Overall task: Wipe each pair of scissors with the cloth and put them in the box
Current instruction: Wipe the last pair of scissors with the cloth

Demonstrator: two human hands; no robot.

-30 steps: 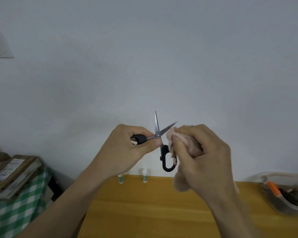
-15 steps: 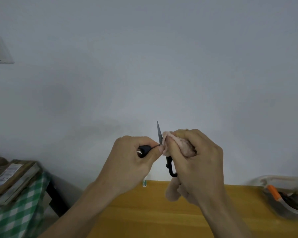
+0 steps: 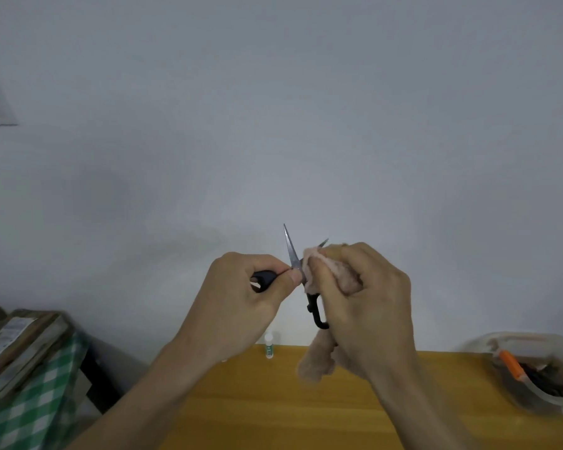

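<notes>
Gripping one black handle of the splayed scissors point(image 3: 291, 254), the left hand point(image 3: 241, 303) holds them up; at its three o'clock, the right hand point(image 3: 368, 306) clenches the pink cloth point(image 3: 338, 271) round one blade.

The cloth point(image 3: 335, 274) bunched in the right hand point(image 3: 368, 306) covers most of one blade of the scissors point(image 3: 292, 251); only its tip pokes out above the fabric. One black handle loop is swallowed by the left hand point(image 3: 241, 306), the other half hidden behind the right fingers. The clear box point(image 3: 533, 368) at the right is cut by the frame's edge, its dark contents too blurred to tell apart. A small bottle point(image 3: 269, 345) at the desk's point(image 3: 241, 401) far edge has an unreadable label
</notes>
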